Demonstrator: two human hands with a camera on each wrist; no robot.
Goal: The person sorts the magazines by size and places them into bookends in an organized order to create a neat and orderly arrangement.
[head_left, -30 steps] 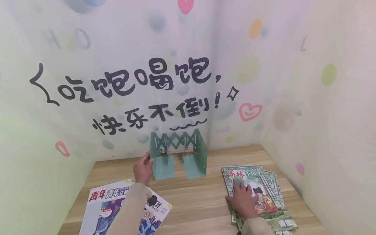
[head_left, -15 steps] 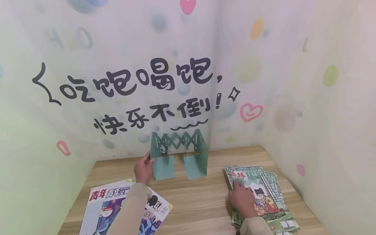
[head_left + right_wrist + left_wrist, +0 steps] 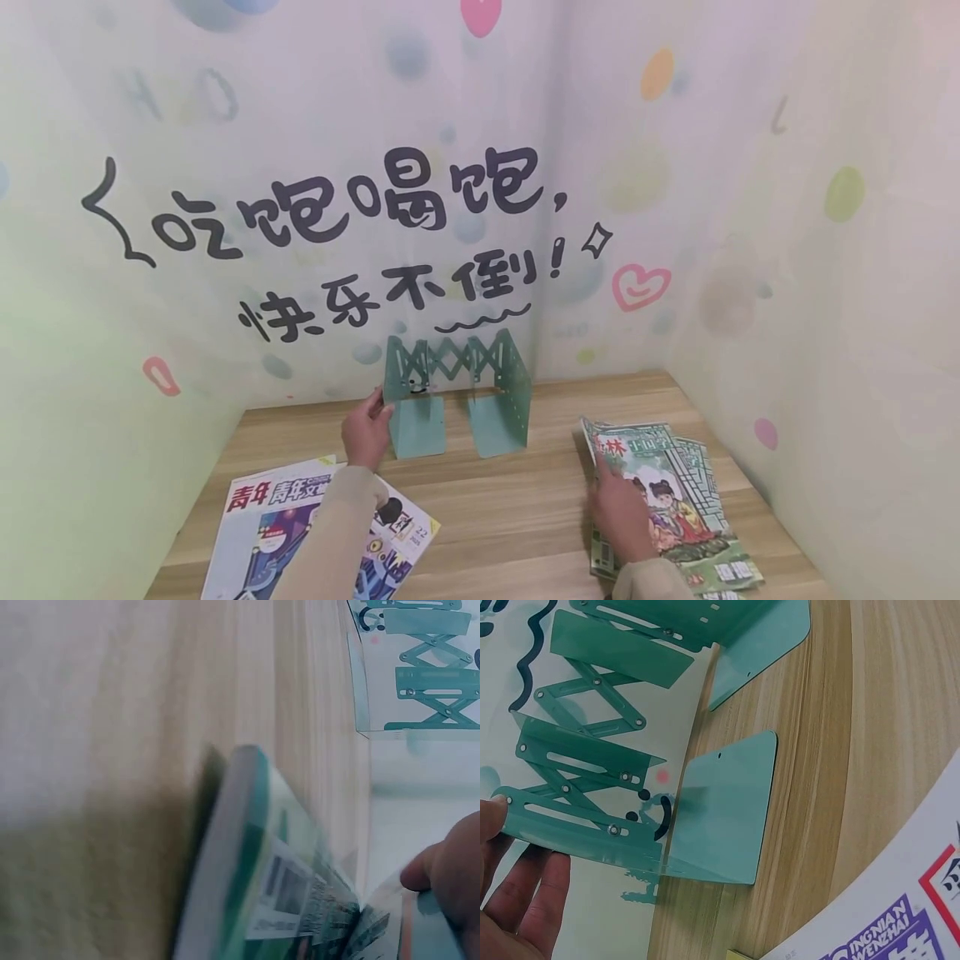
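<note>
A green metal expandable bookend [image 3: 498, 425] with a crisscross back stands near the wall. At its left side plate, my left hand [image 3: 366, 433] pinches the edge; the thumb [image 3: 490, 817] and curled fingers [image 3: 546, 904] show in the left wrist view. To the right lies a loose stack of green-covered magazines [image 3: 723, 542]. My right hand [image 3: 622, 512] grips the left side of the top magazine [image 3: 648, 442], whose upper left corner is bent up. In the right wrist view, a barcode [image 3: 289, 889] shows on a magazine below the fingers [image 3: 442, 862].
More magazines [image 3: 240, 533] lie fanned at the front left, partly under the left sleeve [image 3: 330, 533]. The wooden table [image 3: 517, 508] meets patterned walls [image 3: 570, 292] behind and at both sides. Bare wood shows between the two groups of magazines.
My right hand has gone from lying spread on the top magazine to gripping its left side, with the corner lifting and shifting slightly right. The left hand and bookend stay put.
</note>
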